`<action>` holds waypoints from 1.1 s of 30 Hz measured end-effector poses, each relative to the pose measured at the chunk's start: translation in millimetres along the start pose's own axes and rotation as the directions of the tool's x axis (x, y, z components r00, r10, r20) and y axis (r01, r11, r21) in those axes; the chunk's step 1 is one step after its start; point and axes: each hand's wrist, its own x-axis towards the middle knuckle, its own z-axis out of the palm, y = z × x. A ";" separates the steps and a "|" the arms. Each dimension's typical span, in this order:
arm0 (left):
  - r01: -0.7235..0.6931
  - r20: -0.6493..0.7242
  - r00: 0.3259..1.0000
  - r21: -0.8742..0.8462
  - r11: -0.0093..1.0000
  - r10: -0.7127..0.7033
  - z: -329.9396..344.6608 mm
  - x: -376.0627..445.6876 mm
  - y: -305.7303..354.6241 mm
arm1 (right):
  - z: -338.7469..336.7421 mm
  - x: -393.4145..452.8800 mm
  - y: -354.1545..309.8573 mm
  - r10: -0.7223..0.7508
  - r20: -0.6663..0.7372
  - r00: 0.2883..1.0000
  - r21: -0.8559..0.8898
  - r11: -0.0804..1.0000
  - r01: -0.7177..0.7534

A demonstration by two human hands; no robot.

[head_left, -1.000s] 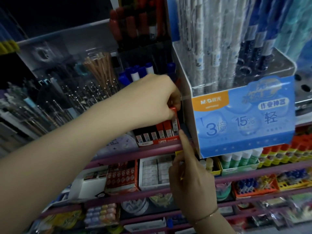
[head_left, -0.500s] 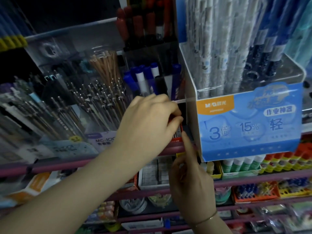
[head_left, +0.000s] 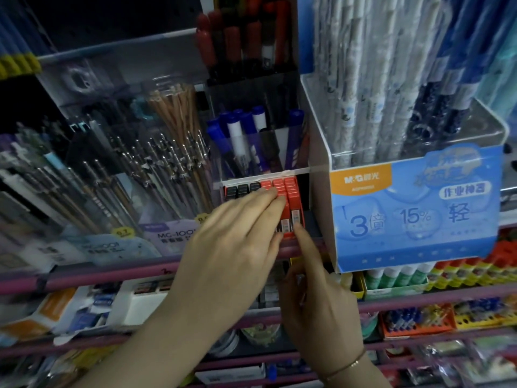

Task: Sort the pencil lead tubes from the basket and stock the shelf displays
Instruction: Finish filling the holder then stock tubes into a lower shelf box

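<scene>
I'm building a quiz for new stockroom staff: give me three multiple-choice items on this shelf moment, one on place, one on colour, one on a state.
1. Where is the lead tube box?
A. left of the blue sign
B. bottom shelf
C. on the floor

2. What colour are the caps at the box's right end?
A. green
B. red
C. yellow

3. How does the left hand lie?
A. fist, away from the box
B. fingers straight on the tubes
C. holding a marker

Key: A, the blue sign stands right of it; B, red caps; B, flat fingers rest on the tubes.

The left hand point(head_left: 232, 247) now lies flat with straight fingers on the red-capped lead tubes point(head_left: 291, 191), no longer curled over them.
</scene>
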 end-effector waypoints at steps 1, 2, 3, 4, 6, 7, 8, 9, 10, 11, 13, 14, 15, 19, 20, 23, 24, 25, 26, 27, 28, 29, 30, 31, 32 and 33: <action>-0.008 -0.014 1.000 0.000 1.000 0.008 2.9 -0.2 -0.9 | 0.2 0.4 0.0 0.002 0.006 1.000 -0.013 1.000 -0.002; -0.016 -0.031 0.999 0.001 1.000 0.016 6.0 -0.8 -2.2 | 0.2 0.6 0.1 0.004 0.006 1.000 -0.024 1.000 -0.004; -0.025 -0.054 0.998 0.002 1.000 0.025 9.4 -1.7 -3.5 | 0.0 0.9 -0.1 0.008 0.005 1.000 -0.031 1.000 -0.007; -0.033 -0.081 0.996 -0.002 0.999 0.033 12.9 -2.7 -5.1 | -0.4 0.9 0.0 0.007 0.003 1.000 -0.034 0.999 -0.007; -0.044 -0.134 0.990 -0.011 0.999 0.042 19.0 -4.1 -7.1 | -1.1 1.0 0.2 0.000 -0.006 1.000 -0.028 1.000 0.000; -0.048 -0.154 0.987 -0.014 0.999 0.045 21.3 -4.2 -7.5 | -1.5 1.3 0.2 0.000 -0.009 1.000 -0.021 1.000 0.000; -0.050 -0.170 0.984 -0.017 0.999 0.046 23.3 -4.5 -7.8 | -1.9 1.6 0.2 0.002 -0.011 1.000 -0.018 1.000 -0.003; -0.047 -0.178 0.983 -0.019 0.999 0.043 24.8 -4.6 -7.9 | -2.2 1.9 -0.2 0.004 -0.013 1.000 -0.016 1.000 -0.004; -0.041 -0.177 0.984 -0.022 0.999 0.037 25.8 -5.3 -7.5 | -2.2 1.9 -0.3 0.003 -0.011 1.000 -0.010 1.000 -0.003; -0.033 -0.169 0.985 -0.025 0.999 0.028 26.4 -6.2 -6.7 | -2.1 1.3 -0.4 0.002 -0.007 1.000 -0.002 1.000 -0.002; -0.005 -0.141 0.990 -0.027 1.000 0.002 27.7 -9.2 -4.3 | -2.5 -0.6 -0.1 -0.010 0.000 1.000 0.018 1.000 0.010; 0.017 -0.121 0.992 -0.026 1.000 -0.020 28.3 -10.8 -2.5 | -3.3 -1.3 -0.4 -0.020 0.003 1.000 0.030 0.999 0.020; 0.042 -0.100 0.994 -0.023 0.999 -0.044 28.6 -12.1 -0.1 | -3.6 -1.9 -1.0 -0.029 0.002 1.000 0.039 0.999 0.029; 0.092 -0.079 0.992 -0.073 0.993 -0.098 23.5 -14.2 9.5 | -3.2 -4.2 -4.4 -0.045 -0.036 0.998 0.096 0.994 0.048; 0.080 -0.106 0.990 -0.119 0.990 -0.093 19.3 -15.8 9.2 | -1.9 -6.0 -6.6 -0.050 -0.032 0.998 0.136 0.989 0.054; 0.050 -0.304 0.943 -0.261 0.964 -0.132 4.4 -40.4 0.5 | 9.5 -11.7 -20.5 -0.157 0.010 0.988 0.265 0.953 0.148; 0.079 -0.374 0.907 -0.295 0.952 -0.191 0.2 -56.5 -4.9 | 16.6 -12.4 -27.8 -0.224 0.025 0.974 0.292 0.934 0.207; 0.133 -0.417 0.867 -0.336 0.933 -0.273 -2.6 -75.4 -12.2 | 27.0 -13.1 -35.7 -0.292 0.039 0.956 0.301 0.915 0.268; 0.210 -0.428 0.820 -0.394 0.895 -0.380 -4.1 -95.6 -21.7 | 40.0 -14.1 -44.0 -0.341 0.064 0.938 0.289 0.906 0.310; 0.313 -0.409 0.752 -0.469 0.826 -0.517 -4.2 -116.1 -33.1 | 55.1 -15.3 -52.7 -0.365 0.105 0.925 0.268 0.906 0.327; 0.432 -0.355 0.650 -0.555 0.711 -0.672 -1.8 -138.4 -47.5 | 71.8 -16.9 -61.6 -0.371 0.154 0.916 0.252 0.911 0.326; 0.527 -0.260 0.522 -0.650 0.547 -0.812 2.6 -161.6 -65.3 | 90.1 -19.0 -70.7 -0.370 0.210 0.905 0.249 0.915 0.316; 0.578 -0.135 0.393 -0.733 0.359 -0.910 10.1 -182.4 -83.2 | 104.8 -20.4 -77.6 -0.365 0.266 0.892 0.251 0.920 0.301; 0.608 -0.031 0.283 -0.767 0.205 -0.959 15.6 -208.9 -106.4 | 124.7 -23.2 -88.4 -0.367 0.315 0.875 0.255 0.921 0.294; 0.646 0.035 0.217 -0.754 0.117 -0.975 20.1 -235.6 -130.6 | 146.7 -26.0 -99.3 -0.368 0.362 0.856 0.251 0.923 0.290; 0.709 0.073 0.191 -0.700 0.086 -0.979 25.1 -259.8 -153.1 | 168.1 -27.8 -109.3 -0.351 0.417 0.838 0.238 0.932 0.272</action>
